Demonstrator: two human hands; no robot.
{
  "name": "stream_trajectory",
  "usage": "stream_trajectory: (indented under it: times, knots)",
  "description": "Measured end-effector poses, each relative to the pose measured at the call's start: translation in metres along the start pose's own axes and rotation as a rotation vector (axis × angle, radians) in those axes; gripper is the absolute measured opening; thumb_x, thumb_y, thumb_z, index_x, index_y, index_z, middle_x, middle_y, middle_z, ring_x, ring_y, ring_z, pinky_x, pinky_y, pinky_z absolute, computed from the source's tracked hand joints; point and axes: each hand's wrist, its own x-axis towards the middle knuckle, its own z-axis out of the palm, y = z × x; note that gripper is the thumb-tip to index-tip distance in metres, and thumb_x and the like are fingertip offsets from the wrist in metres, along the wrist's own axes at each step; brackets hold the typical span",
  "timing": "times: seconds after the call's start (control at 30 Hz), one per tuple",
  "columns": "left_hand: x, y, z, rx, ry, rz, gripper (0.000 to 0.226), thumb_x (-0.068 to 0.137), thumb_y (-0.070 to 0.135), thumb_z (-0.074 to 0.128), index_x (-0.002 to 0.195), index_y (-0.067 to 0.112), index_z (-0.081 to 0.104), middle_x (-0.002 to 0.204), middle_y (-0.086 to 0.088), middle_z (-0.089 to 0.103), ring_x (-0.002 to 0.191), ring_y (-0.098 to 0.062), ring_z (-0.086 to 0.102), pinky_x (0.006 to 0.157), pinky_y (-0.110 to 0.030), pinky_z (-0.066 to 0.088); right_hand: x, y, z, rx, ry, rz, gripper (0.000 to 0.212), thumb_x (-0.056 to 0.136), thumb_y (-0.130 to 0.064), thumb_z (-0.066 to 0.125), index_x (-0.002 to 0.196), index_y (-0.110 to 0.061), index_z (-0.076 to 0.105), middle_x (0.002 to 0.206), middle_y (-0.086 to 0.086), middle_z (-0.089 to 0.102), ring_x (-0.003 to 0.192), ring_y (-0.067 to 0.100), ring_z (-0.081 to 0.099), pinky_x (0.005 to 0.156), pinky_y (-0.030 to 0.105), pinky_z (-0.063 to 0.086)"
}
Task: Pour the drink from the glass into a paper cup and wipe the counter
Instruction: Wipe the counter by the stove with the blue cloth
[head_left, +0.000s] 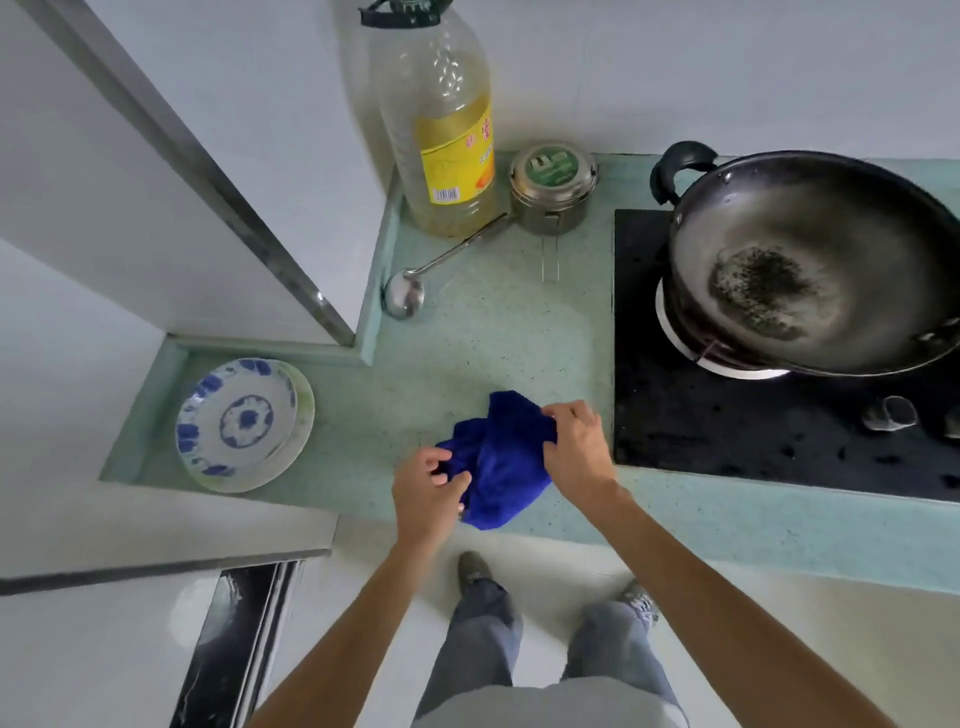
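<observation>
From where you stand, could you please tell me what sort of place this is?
Most likely a home kitchen: a dark metal wok sits on a black glass cooktop, and a large clear plastic oil bottle and a steel ladle stand on the pale green speckled counter.

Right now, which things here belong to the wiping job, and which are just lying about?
In the job: blue cloth, held by left hand and right hand; counter.

Lying about: plates, ladle, oil bottle, tin, wok, stove.

The person has two bare arms with no sleeves showing, a light grey top, blue-grey jeans (483, 639) and dark grey shoes (474, 567) with laces.
</observation>
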Motion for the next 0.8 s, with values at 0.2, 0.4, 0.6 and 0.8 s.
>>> stream_trajectory:
  times: [0.2, 0.4, 0.6, 0.8]
  knots:
    - [0.027, -0.013, -0.013, 0.158, 0.010, 0.154, 0.021, 0.085, 0.007, 0.069, 0.104, 0.014, 0.066, 0.107, -0.006, 0.066, 0.083, -0.002, 0.062, 0.070, -0.017, 0.051, -0.017, -0.014, 0.048, -0.212, -0.041, -0.174, 0.058, 0.093, -0.033, 0.057, 0.143, -0.005, 0.044, 0.154, 0.018, 0.034, 0.140, 0.039, 0.035, 0.113, 0.052, 0.034]
    - [0.049, -0.012, -0.038, 0.145, 0.048, 0.156, 0.023, 0.091, 0.008, 0.063, 0.111, 0.019, 0.065, 0.110, 0.001, 0.063, 0.090, 0.001, 0.060, 0.071, -0.012, 0.045, 0.031, -0.023, 0.075, -0.434, -0.050, -0.163, 0.078, 0.094, -0.059, 0.025, 0.152, -0.006, 0.028, 0.159, 0.021, 0.022, 0.146, 0.039, 0.025, 0.118, 0.053, 0.026]
    - [0.062, -0.023, -0.082, 0.112, 0.134, 0.141, 0.025, 0.090, 0.004, 0.061, 0.112, 0.017, 0.066, 0.109, 0.004, 0.067, 0.093, 0.004, 0.060, 0.076, -0.011, 0.044, 0.091, -0.091, 0.099, -0.486, -0.105, -0.326, 0.075, 0.099, -0.054, 0.032, 0.156, -0.011, 0.009, 0.163, 0.020, 0.000, 0.151, 0.038, 0.003, 0.122, 0.050, 0.005]
    - [0.070, -0.025, -0.104, 0.025, 0.191, 0.079, 0.025, 0.090, 0.001, 0.058, 0.109, 0.015, 0.067, 0.105, 0.002, 0.070, 0.093, -0.002, 0.065, 0.082, -0.028, 0.058, 0.045, -0.110, 0.140, -0.509, -0.216, -0.686, 0.070, 0.096, -0.047, 0.042, 0.155, -0.015, 0.022, 0.163, 0.017, 0.009, 0.151, 0.035, 0.009, 0.122, 0.051, 0.012]
